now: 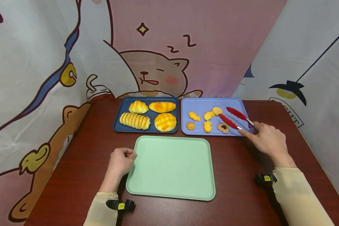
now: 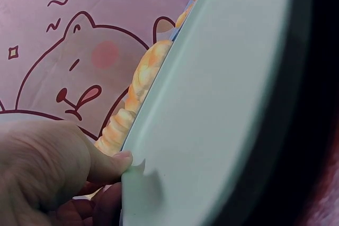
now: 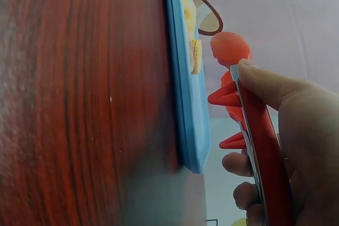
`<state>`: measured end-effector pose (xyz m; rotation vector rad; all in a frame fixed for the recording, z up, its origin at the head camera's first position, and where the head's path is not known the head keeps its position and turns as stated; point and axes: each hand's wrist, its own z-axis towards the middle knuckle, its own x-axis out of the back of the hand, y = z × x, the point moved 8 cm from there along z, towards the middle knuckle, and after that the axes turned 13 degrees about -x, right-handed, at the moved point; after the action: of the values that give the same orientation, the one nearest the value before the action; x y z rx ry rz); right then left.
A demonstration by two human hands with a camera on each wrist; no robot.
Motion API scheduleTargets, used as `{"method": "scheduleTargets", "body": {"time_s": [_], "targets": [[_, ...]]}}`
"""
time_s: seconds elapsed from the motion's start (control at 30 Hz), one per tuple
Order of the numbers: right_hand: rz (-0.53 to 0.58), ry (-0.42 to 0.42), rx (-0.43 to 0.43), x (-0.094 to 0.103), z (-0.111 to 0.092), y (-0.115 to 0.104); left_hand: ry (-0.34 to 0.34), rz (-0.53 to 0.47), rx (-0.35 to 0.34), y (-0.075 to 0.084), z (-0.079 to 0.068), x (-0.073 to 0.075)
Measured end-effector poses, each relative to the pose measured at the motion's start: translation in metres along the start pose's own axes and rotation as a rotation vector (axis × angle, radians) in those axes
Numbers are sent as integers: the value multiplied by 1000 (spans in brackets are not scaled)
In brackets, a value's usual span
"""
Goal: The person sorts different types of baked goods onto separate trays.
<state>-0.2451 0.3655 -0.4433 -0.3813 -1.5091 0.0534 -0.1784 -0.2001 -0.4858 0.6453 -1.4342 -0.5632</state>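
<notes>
My left hand (image 1: 121, 161) pinches the left rim of a pale green tray (image 1: 170, 169), thumb on top, fingers curled outside the edge. Nothing lies on this tray. On the right, my right hand (image 1: 269, 139) grips red-tipped metal tongs (image 3: 265, 152), their two arms spread apart. The tong ends reach over the right part of a light blue tray (image 1: 192, 103). That tray holds small cookies: a fish-shaped one (image 1: 194, 116), a swirl cookie (image 1: 190, 126), a round one (image 1: 217, 111), one with a dark heart (image 1: 223, 128) near the lower tong tip, and others.
A navy tray (image 1: 123, 105) stands at the back left with a croissant (image 1: 138, 107), a long bread (image 1: 162, 107), a ridged loaf (image 1: 135, 121) and a round bun (image 1: 165, 122). Printed cloth (image 1: 214, 47) hangs behind and beside the dark wooden table (image 1: 237, 188).
</notes>
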Motion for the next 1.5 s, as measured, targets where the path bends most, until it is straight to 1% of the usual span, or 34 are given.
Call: {"method": "scheduleTargets", "body": {"time_s": [0.17, 0.27, 0.4, 0.53, 0.8, 1.03, 1.13, 1.37, 1.5], "targets": [[25, 36, 21, 8, -12, -8, 2, 5, -2, 0, 1, 0], [41, 68, 30, 13, -23, -13, -1, 6, -1, 0, 1, -1], [55, 90, 21, 17, -39, -15, -5, 2, 2, 1, 2, -1], [67, 93, 8, 19, -54, -17, -5, -3, 1, 3, 2, -1], [63, 89, 15, 18, -81, -20, -8, -4, 11, 2, 2, -1], [52, 49, 7, 5, -100, -15, -10, -2, 16, 1, 2, -1], [26, 12, -9, -3, -107, -11, -8, -2, 16, 1, 1, -2], [-47, -106, -58, -18, -119, 3, -8, -8, 21, 0, 1, -2], [-72, -134, -68, -22, -121, 7, -7, -11, 17, 0, 0, -2]]}}
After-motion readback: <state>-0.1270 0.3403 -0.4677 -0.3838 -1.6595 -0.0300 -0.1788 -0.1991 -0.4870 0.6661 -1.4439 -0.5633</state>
